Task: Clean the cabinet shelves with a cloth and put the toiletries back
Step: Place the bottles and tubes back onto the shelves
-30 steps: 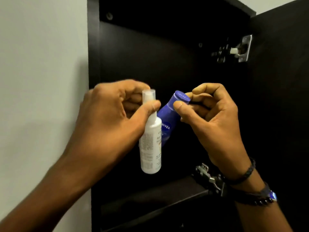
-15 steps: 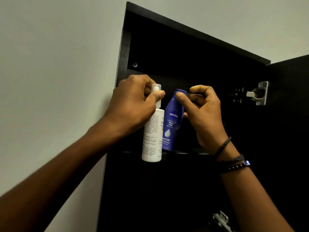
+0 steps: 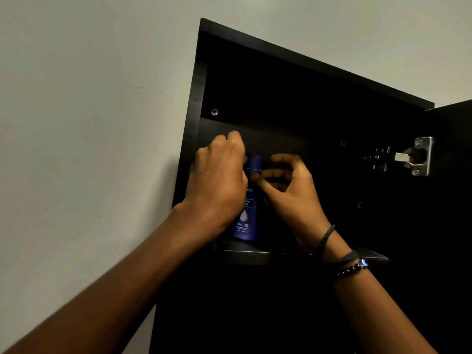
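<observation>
The left hand (image 3: 217, 180) is inside the dark cabinet (image 3: 281, 98), its back to the camera and its fingers curled inward. Whatever they close on is hidden behind the hand, so I cannot tell its grip. The right hand (image 3: 288, 190) is just to the right of it, fingers bent. Its thumb seems to meet the blue Nivea body milk bottle (image 3: 246, 221) just under the cap, but motion blur hides whether it pinches or only touches. The bottle stands upright on the shelf (image 3: 268, 258), near its left end, between the two hands. Bracelets (image 3: 350, 268) circle the right wrist. The door (image 3: 454, 200) stands open on the right, its metal hinge (image 3: 411, 157) showing.
</observation>
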{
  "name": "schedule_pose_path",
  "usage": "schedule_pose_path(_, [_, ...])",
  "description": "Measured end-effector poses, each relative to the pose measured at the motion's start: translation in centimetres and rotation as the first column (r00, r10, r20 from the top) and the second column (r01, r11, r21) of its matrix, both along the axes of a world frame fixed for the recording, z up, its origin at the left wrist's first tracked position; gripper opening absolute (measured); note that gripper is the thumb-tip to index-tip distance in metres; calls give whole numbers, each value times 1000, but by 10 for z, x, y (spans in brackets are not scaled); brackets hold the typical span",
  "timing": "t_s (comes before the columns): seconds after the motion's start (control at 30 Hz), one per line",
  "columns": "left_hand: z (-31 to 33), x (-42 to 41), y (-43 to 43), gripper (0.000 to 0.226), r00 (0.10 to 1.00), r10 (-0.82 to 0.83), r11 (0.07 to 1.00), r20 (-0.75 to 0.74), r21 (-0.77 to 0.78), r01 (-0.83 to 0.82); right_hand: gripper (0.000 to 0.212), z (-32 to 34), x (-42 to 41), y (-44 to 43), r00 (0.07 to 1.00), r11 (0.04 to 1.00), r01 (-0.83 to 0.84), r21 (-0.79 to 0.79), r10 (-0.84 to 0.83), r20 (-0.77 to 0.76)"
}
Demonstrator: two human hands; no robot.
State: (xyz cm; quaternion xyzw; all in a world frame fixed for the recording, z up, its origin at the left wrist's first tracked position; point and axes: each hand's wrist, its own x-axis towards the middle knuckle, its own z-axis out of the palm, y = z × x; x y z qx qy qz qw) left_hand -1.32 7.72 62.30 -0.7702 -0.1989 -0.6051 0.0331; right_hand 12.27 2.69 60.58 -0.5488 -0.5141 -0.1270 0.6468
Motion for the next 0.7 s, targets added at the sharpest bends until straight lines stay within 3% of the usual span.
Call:
schedule_pose_path(0.1, [-5,0,-3,33,999,45,999,-23,-6,-45,57,-8,0,-2,1000,996,13,-93,-11,19])
schedule_pose_path(0.2, [-19,-2,-5,61,986,92,994,-138,-41,-99,63,-14,1,-3,999,987,24,-159,-20,28])
schedule_pose_path(0.37, [-41,-7,-10,76,947,202,976,-248,-34,-217,57,-18,2,-9,1000,967,-10,-255,16,22])
schedule_pose_path(0.7, [-54,-13,-16,54,923,224,967,-314,-43,-249,57,-21,-5,-1,996,934,19,-358,14,91])
